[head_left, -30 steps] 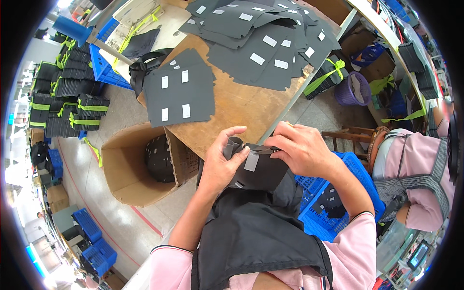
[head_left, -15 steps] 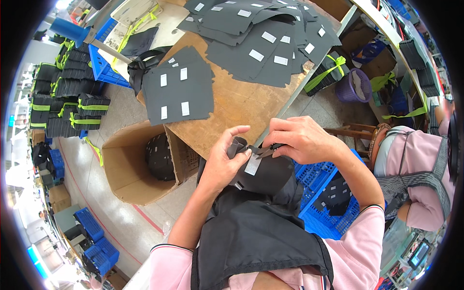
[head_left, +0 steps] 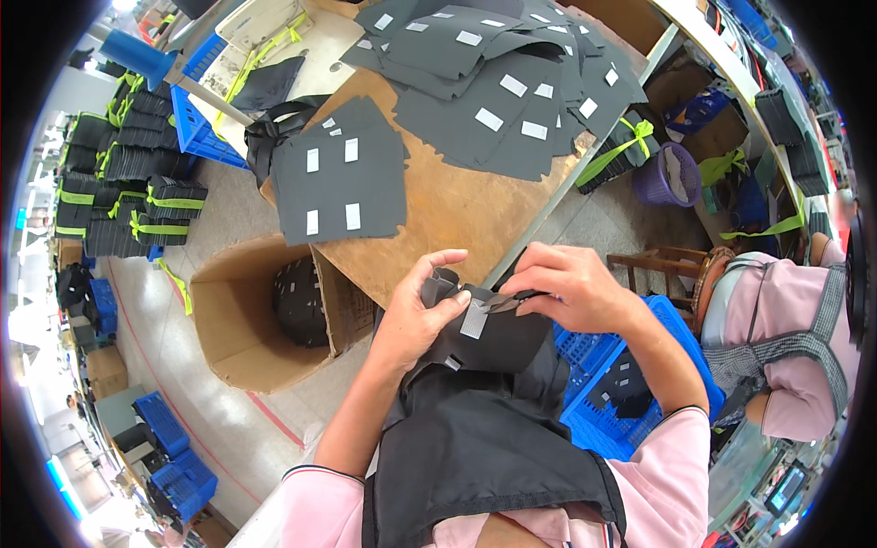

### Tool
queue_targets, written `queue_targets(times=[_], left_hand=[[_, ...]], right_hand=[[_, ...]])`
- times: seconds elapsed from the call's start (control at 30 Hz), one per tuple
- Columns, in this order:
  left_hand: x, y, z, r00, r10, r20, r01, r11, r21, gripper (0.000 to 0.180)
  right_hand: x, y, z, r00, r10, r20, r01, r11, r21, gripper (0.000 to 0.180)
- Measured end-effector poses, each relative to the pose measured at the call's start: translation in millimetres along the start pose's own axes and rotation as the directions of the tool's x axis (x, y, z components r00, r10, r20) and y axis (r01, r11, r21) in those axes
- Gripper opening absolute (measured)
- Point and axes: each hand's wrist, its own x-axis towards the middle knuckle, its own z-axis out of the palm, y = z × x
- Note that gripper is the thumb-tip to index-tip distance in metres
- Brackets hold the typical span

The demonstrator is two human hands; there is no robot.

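The left hand point(head_left: 411, 315) is clamped on the top edge of a dark grey sheet piece point(head_left: 502, 347), thumb pressed against the near face just beside a white patch point(head_left: 474, 321), with the index finger raised apart above it. The right hand point(head_left: 568, 285), a little right of the middle of the frame, is closed round small metal snips point(head_left: 500, 302), whose blades point left and reach the piece beside that patch; whether the blades touch the material is hard to tell. The piece sits at the centre of the frame, curving down over the person's black apron point(head_left: 493, 466). Just above the hands, the corner of a brown wooden table point(head_left: 448, 215) points down the frame. On it, left of centre, lies a low stack of dark grey sheets point(head_left: 338, 187) with white patches, and at the top a larger, loosely fanned heap of similar sheets point(head_left: 512, 82). Left of the table corner an open cardboard box point(head_left: 224, 338) holds a rounded dark bundle point(head_left: 300, 306). Right of the apron, a blue basket point(head_left: 681, 333) contains more dark pieces point(head_left: 626, 388). Farther right are a wooden stool point(head_left: 662, 265) and another person in pink point(head_left: 790, 320), with a purple bin point(head_left: 652, 187) above them. At the upper left, dark stacks point(head_left: 119, 164) are tied with yellow-green bands.
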Motion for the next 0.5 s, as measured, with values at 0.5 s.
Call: queue_targets(times=[0.5], left_hand=[[102.8,25.0,-159.9,0.313,0.749,-0.584,0.172,0.560,0.811,0.089]], right_hand=[[84.3,137.4,3.6,0.624,0.616,-0.481,-0.556,0.783,0.280,0.024]])
